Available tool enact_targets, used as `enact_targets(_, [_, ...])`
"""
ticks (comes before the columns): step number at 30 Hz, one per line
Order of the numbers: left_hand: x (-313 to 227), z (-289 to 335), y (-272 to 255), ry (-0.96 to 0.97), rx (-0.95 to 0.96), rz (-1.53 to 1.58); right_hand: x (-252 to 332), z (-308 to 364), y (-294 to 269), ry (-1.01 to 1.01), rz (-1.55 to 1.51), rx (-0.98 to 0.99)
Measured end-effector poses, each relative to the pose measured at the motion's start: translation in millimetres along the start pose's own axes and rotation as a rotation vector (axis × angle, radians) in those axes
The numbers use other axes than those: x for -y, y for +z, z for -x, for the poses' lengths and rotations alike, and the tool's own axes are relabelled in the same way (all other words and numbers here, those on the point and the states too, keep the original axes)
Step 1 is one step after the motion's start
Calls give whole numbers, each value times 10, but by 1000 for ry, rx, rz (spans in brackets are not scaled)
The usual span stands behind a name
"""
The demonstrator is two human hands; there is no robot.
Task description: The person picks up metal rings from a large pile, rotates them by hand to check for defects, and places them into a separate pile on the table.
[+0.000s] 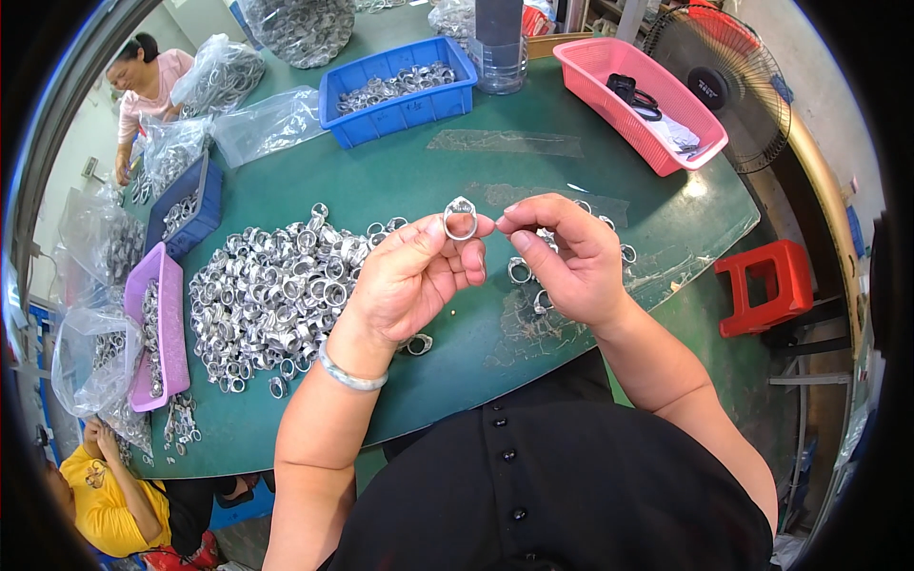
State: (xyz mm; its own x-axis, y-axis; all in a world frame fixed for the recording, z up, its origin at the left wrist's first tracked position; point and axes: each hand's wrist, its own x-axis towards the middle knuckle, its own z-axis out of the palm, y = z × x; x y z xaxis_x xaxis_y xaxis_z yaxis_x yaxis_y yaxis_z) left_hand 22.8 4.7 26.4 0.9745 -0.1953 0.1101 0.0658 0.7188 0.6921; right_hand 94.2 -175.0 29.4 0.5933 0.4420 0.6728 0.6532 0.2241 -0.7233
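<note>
A silver-grey metal ring (461, 219) with a broad top stands upright between the thumb and fingers of my left hand (409, 276). My right hand (576, 262) is just to its right, thumb and forefinger drawn close together, their tips by the left fingertips. Whether anything small sits in that pinch I cannot make out. Left of my left hand spreads a large heap of similar metal rings (271, 295) on the green table (381, 190). Several more rings (520, 271) lie under and around my right hand, partly hidden by it.
A blue bin (405, 116) of metal pieces, a pink basket (633, 119) with scissors (638, 100), and a bottle (499, 48) stand at the back. Purple (171, 333) and dark blue (211, 205) trays line the left. Two people sit there. A fan (733, 90) and red stool (766, 285) are right.
</note>
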Motion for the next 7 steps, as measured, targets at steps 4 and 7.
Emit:
enact_targets(4, [-2, 1, -18, -2, 29, 14, -1, 3, -2, 12, 2, 11])
enact_targets(7, [-6, -7, -77, -28, 73, 12, -7, 8, -7, 28, 0, 25])
